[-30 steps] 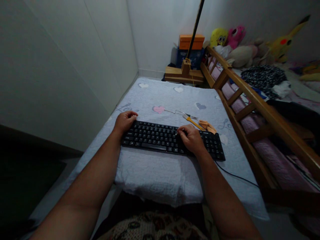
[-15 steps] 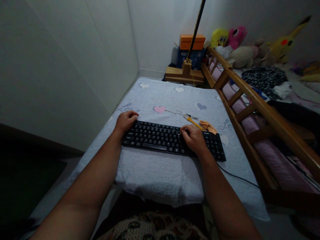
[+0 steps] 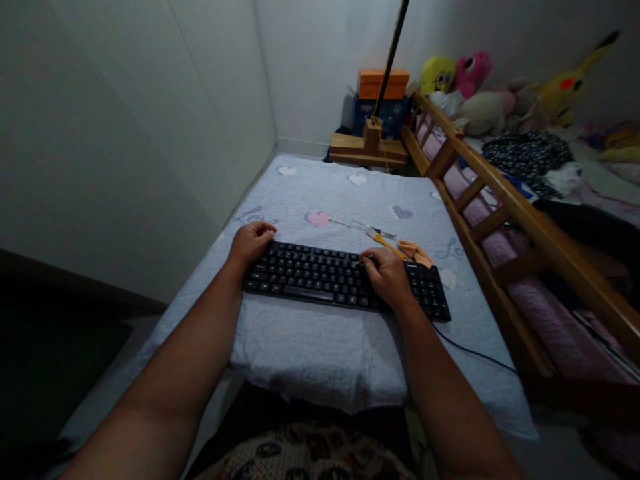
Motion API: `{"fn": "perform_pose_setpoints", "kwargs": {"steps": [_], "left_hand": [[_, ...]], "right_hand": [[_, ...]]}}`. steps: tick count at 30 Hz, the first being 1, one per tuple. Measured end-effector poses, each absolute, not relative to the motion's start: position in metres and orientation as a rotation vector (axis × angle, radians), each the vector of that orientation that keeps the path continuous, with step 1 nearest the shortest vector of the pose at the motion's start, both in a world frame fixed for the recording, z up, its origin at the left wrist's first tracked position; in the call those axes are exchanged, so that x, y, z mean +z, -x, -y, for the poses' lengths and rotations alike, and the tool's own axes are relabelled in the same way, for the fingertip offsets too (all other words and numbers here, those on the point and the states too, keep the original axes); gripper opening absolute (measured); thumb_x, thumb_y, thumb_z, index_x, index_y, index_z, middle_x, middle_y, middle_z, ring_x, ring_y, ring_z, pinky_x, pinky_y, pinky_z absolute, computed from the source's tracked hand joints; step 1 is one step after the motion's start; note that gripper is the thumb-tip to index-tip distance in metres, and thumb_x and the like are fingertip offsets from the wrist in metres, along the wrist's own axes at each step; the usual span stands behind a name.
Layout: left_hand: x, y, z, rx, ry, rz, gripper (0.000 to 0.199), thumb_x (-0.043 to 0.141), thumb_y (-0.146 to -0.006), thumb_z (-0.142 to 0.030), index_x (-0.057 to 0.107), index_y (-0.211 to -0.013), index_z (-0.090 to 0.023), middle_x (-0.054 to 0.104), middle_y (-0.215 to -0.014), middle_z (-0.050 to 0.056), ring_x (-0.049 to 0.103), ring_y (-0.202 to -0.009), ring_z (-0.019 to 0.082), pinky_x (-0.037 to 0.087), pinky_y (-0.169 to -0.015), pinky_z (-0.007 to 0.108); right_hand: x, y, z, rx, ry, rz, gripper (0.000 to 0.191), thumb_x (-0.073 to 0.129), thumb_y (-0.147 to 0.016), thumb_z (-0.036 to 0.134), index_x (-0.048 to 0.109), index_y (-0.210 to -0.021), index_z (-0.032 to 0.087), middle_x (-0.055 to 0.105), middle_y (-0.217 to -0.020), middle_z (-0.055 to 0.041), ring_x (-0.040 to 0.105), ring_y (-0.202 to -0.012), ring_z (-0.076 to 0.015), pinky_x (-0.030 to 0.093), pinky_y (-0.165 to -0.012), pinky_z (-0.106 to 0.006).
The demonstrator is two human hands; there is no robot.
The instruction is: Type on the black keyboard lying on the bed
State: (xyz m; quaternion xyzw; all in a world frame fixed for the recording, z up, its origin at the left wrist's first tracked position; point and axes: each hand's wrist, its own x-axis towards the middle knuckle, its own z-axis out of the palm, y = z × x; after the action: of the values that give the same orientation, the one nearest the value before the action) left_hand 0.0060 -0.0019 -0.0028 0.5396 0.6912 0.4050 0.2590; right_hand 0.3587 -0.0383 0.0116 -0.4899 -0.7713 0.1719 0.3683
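A black keyboard [image 3: 310, 272] lies flat on a pale cloth with heart prints [image 3: 310, 340]. My left hand [image 3: 250, 243] rests over the keyboard's far left corner, its fingers curled together. Whatever lies between those fingertips is too small and dark to name. Over the keys left of the number pad, my right hand [image 3: 386, 272] is closed in a pinch, the fingertips low against the keys. A tiny pale tip shows at that pinch, but its kind cannot be made out. The hand covers some keys.
Behind the keyboard lie a yellow-handled brush [image 3: 384, 241], a thin metal tool [image 3: 340, 223] and a folded orange cloth [image 3: 414, 252]. A black cable [image 3: 475, 352] runs off right. A wooden bed rail [image 3: 525, 213] borders the right side, a pale panel [image 3: 150, 133] the left.
Both hands stay in the same places with the same closed grip. The keyboard has not moved; the view shifts very slightly.
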Motion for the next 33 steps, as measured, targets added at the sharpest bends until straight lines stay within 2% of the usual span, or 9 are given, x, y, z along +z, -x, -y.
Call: {"fn": "perform_pose_setpoints", "kwargs": {"steps": [10,24,33], "left_hand": [[-0.0018,-0.0071,0.0020,1.099,-1.452,-1.880,0.030,0.063,-0.067,-0.040,0.076,-0.085,-0.019,0.066,-0.071,0.001,0.056,-0.071,0.020,0.042,-0.069,0.033],[-0.0046,-0.0049,0.0010,1.112,-1.484,-1.874,0.029,0.064,-0.070,-0.039,0.077,-0.086,-0.019,0.067,-0.073,0.002,0.057,-0.071,0.020,0.044,-0.070,0.032],[-0.0079,-0.0042,0.0001,1.110,-1.472,-1.865,0.031,0.063,-0.069,-0.038,0.077,-0.088,-0.019,0.065,-0.071,0.002,0.055,-0.069,0.020,0.042,-0.067,0.032]], "right_hand": [[0.0116,-0.3571,0.0372,0.422,1.261,1.970,0.017,0.058,-0.093,0.020,0.073,-0.086,0.024,0.077,-0.089,-0.0074,0.066,-0.094,-0.0274,0.051,-0.092,-0.043],[0.0168,-0.3560,0.0414,0.442,1.271,2.010,0.016,0.058,-0.091,0.019,0.069,-0.081,0.024,0.073,-0.082,-0.0054,0.064,-0.086,-0.0248,0.050,-0.085,-0.039],[0.0118,-0.3578,0.0382,0.439,1.280,1.987,0.017,0.057,-0.093,0.021,0.072,-0.085,0.024,0.075,-0.087,-0.0067,0.066,-0.091,-0.0265,0.050,-0.089,-0.041]]}}
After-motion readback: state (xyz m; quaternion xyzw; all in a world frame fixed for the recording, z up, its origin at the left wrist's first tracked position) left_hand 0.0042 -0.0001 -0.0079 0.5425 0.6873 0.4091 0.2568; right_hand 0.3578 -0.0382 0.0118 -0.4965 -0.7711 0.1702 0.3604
